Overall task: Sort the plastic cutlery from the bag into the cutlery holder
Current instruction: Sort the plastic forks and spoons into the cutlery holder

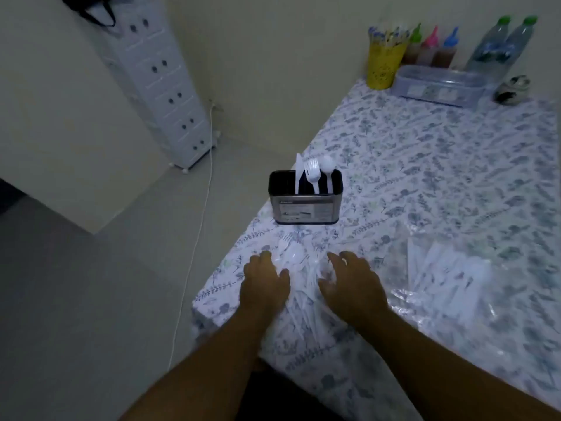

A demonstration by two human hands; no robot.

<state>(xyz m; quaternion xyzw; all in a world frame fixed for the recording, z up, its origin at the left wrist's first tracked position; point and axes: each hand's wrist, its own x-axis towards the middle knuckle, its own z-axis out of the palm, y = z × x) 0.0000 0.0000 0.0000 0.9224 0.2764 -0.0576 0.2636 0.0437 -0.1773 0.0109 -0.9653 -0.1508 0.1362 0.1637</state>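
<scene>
A metal cutlery holder (306, 205) stands near the table's left edge, with a white plastic knife (299, 174), fork (312, 174) and spoon (328, 171) upright in it. In front of it lies a loose pile of white plastic cutlery (303, 278) on the floral tablecloth. My left hand (264, 284) rests palm down on the pile's left side. My right hand (352, 284) lies on its right side, fingers loosely bent; whether either hand holds a piece is unclear. A clear plastic bag (446, 268) with more white cutlery lies to the right.
At the table's far end stand a yellow cup of sticks (384, 59), three sauce bottles (431, 48), two water bottles (501, 47) and a clear lidded box (440, 85). A white drawer tower (164, 86) and a cable (197, 238) are on the floor to the left.
</scene>
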